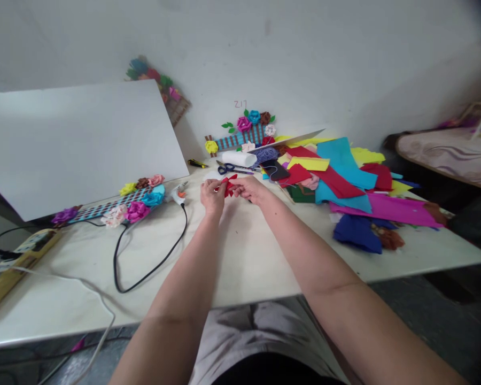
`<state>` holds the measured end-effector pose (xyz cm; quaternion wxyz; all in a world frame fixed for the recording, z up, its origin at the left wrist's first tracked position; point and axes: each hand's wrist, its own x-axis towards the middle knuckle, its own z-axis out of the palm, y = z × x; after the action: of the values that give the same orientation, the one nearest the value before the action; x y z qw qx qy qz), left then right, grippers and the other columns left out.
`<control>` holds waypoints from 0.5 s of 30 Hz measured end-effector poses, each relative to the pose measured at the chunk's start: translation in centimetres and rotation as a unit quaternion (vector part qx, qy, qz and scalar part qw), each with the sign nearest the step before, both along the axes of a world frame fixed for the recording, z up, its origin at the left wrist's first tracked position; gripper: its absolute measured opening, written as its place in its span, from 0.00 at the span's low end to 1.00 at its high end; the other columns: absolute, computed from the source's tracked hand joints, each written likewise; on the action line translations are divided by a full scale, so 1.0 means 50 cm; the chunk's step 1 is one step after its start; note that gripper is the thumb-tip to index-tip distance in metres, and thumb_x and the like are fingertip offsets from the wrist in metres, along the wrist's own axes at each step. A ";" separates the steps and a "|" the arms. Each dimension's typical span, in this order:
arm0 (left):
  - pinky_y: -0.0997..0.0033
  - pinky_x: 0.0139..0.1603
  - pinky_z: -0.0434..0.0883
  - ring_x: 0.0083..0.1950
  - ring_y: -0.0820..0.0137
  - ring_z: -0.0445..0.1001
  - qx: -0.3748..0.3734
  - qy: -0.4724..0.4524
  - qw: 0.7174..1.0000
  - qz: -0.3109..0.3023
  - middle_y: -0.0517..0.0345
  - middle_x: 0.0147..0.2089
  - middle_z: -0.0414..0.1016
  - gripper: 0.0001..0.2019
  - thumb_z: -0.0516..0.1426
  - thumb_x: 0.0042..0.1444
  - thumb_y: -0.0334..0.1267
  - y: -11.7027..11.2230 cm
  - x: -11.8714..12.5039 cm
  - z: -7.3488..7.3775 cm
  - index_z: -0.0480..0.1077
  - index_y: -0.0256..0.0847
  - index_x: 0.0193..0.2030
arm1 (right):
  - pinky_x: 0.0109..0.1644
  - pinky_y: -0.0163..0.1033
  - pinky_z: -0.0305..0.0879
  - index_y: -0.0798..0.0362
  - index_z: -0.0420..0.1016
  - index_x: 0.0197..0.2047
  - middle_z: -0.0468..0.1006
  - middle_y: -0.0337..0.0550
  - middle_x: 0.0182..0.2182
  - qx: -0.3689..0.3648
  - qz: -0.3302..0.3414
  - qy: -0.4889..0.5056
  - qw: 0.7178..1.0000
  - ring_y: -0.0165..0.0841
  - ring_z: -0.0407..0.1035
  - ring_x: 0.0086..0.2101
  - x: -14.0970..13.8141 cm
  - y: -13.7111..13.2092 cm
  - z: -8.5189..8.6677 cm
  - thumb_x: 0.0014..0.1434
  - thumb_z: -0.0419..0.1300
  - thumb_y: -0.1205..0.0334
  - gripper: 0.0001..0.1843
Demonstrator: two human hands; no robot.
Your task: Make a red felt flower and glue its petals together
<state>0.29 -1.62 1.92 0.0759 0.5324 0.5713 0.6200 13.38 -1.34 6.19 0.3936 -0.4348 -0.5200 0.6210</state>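
Both hands meet over the middle of the white table, around a small red paper flower (230,187). My left hand (212,195) is closed on its left side, fingers pinching the red paper. From the right, my right hand (246,188) pinches its other edge, so part of the flower is hidden by fingers. Just behind the hands lie dark-handled scissors (223,169) and a white roll (239,158). A white glue gun (178,194) rests left of my left hand, its black cord looping across the tabletop.
Colourful crepe paper sheets (342,166) pile up on the right. A blue lattice with paper flowers (116,206) lies at left before a white board (80,144). Another flowered lattice (240,136) leans on the wall. A power strip (24,256) sits at the left edge; a yellow cutter (198,163) lies behind.
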 end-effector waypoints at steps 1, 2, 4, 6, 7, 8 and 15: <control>0.68 0.44 0.63 0.41 0.66 0.68 0.006 0.004 1.000 -0.003 0.56 0.33 0.72 0.06 0.62 0.48 0.35 -0.001 0.003 0.000 0.74 0.43 0.22 | 0.15 0.28 0.34 0.59 0.71 0.27 0.70 0.39 0.14 -0.015 0.005 -0.001 1.000 0.19 0.53 0.13 0.000 0.000 0.000 0.59 0.57 0.64 0.10; 0.69 0.43 0.63 0.41 0.66 0.68 0.012 0.006 1.000 -0.008 0.55 0.32 0.72 0.06 0.62 0.48 0.34 -0.002 0.005 -0.001 0.74 0.43 0.22 | 0.15 0.28 0.34 0.59 0.70 0.27 0.70 0.39 0.13 -0.029 0.007 -0.002 1.000 0.19 0.51 0.12 0.001 -0.001 0.001 0.59 0.57 0.64 0.10; 0.69 0.42 0.63 0.40 0.66 0.68 0.019 0.006 1.000 -0.019 0.55 0.31 0.71 0.06 0.62 0.49 0.34 -0.003 0.008 -0.002 0.74 0.43 0.22 | 0.15 0.28 0.34 0.58 0.69 0.28 0.69 0.38 0.12 -0.050 0.001 0.002 0.999 0.19 0.48 0.11 0.002 -0.001 0.001 0.58 0.56 0.65 0.08; 0.69 0.42 0.63 0.41 0.66 0.68 0.014 0.010 0.999 -0.031 0.55 0.31 0.71 0.07 0.61 0.50 0.36 -0.003 0.009 -0.003 0.74 0.43 0.22 | 0.15 0.27 0.34 0.58 0.69 0.27 0.68 0.37 0.12 -0.060 -0.009 0.007 0.998 0.18 0.46 0.11 0.002 -0.002 0.002 0.58 0.56 0.66 0.08; 0.69 0.43 0.63 0.41 0.66 0.69 0.006 0.014 0.999 -0.036 0.54 0.32 0.72 0.07 0.61 0.51 0.37 -0.003 0.009 -0.003 0.74 0.43 0.23 | 0.15 0.27 0.34 0.58 0.68 0.27 0.68 0.37 0.12 -0.062 -0.014 0.006 0.998 0.18 0.45 0.11 0.002 -0.002 0.002 0.57 0.56 0.67 0.08; 0.69 0.43 0.63 0.41 0.66 0.69 -0.005 0.019 0.999 -0.040 0.54 0.32 0.72 0.07 0.61 0.51 0.37 -0.003 0.010 -0.003 0.74 0.43 0.23 | 0.14 0.27 0.34 0.58 0.68 0.26 0.68 0.37 0.11 -0.062 -0.021 0.002 0.998 0.18 0.44 0.11 0.001 -0.003 0.002 0.57 0.56 0.67 0.08; 0.71 0.44 0.65 0.39 0.67 0.70 -0.006 -0.013 0.997 -0.072 0.56 0.31 0.73 0.07 0.61 0.50 0.39 0.008 0.007 -0.018 0.75 0.42 0.24 | 0.14 0.28 0.35 0.57 0.66 0.22 0.68 0.37 0.10 -0.035 -0.065 -0.031 0.997 0.18 0.45 0.10 -0.006 0.000 -0.007 0.54 0.57 0.70 0.09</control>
<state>0.63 -1.20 1.02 0.1309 0.5632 0.5342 0.6167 13.08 -1.35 5.82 0.4019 -0.5001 -0.4802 0.5982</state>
